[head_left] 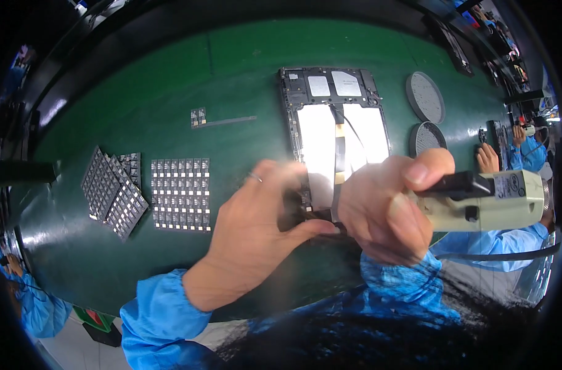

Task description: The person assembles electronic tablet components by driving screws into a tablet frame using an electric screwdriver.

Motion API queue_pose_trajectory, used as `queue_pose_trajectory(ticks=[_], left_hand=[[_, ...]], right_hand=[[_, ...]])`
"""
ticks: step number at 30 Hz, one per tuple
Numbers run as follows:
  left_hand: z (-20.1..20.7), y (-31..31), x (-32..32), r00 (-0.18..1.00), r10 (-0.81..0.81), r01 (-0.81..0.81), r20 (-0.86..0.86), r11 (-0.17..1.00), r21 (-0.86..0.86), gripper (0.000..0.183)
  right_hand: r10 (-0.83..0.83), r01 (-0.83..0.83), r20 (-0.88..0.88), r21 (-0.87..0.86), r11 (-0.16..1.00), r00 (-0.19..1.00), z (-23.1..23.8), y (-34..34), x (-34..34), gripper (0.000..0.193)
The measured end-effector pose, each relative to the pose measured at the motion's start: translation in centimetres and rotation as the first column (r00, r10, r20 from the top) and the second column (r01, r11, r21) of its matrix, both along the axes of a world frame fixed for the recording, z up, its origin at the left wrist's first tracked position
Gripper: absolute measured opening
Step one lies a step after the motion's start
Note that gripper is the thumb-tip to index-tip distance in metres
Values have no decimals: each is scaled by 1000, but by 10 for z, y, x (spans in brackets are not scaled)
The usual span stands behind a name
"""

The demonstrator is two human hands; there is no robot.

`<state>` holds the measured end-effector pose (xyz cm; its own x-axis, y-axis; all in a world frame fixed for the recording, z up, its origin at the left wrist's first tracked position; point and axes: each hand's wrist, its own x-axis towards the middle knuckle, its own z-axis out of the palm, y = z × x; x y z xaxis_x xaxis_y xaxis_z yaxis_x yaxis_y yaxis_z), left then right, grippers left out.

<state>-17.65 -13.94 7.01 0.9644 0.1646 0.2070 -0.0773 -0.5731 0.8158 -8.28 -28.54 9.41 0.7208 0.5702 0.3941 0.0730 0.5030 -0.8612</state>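
Note:
My right hand grips a cream electric screwdriver with a black lever, its body sticking out to the right. The tip is hidden behind my fingers. An opened tablet lies on the green table, with two bright silvery battery cells, a dark strip between them and a black frame. At its near left corner is my left hand, thumb and fingers spread apart, the fingers partly blurred. Whether the fingertips touch the tablet I cannot tell. My right hand covers the tablet's near right part.
On the left of the table lie a panel of small dark boards and a stack of similar panels. A small board piece with a thin strip lies farther back. Two round grey trays stand right; beyond, another person's hand.

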Motion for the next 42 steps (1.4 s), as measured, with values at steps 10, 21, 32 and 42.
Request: queue_pose_trajectory(ticks=[10,21,32,42], left_hand=[[-23,3,4,942,-45,-171,-332,788,-591,45],[-25,3,6,945,-15,-180,-327,810,-557,43],[-24,5,4,949,-37,-161,-314,798,-581,41],[-21,4,2,949,-51,-160,-311,774,-613,40]], right_hand=[[-78,63,-70,-197,978,994,-14,16,1,29],[-155,109,-139,-296,949,978,-23,20,-5,28],[-74,79,30,-315,946,997,-23,28,-3,25],[-139,89,-109,-377,922,984,-10,40,-14,28]])
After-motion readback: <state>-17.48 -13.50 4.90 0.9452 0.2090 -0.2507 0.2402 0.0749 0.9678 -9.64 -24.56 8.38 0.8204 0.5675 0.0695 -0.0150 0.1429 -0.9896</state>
